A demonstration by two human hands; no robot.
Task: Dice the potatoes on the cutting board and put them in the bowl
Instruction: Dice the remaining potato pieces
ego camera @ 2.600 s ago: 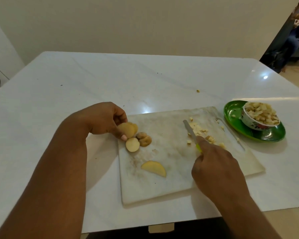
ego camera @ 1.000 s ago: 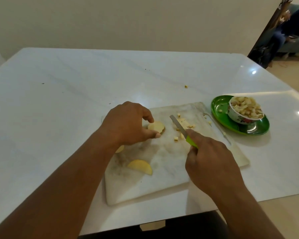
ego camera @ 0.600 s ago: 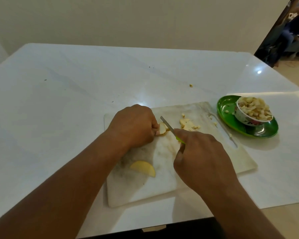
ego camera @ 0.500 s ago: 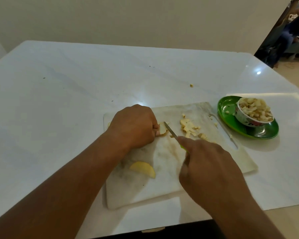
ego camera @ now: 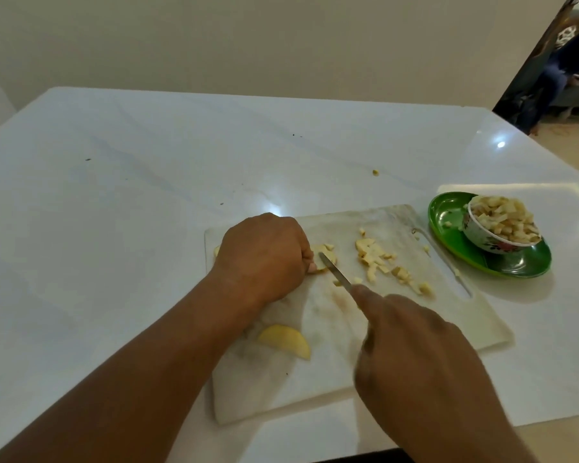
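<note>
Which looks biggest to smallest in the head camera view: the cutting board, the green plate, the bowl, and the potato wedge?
1. cutting board
2. green plate
3. bowl
4. potato wedge

The wedge lies nearer the camera than the bowl, so it looks larger than it would beside it, yet still appears smallest.

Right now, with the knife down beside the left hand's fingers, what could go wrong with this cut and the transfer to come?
1. The knife blade sits right against the left hand holding the potato slice; a slip could nick a fingertip.
2. The bowl on the green plate is already heaped, so adding the diced potato pile may spill.
3. The potato wedge lies near the left forearm and could get knocked off the cutting board.
</note>
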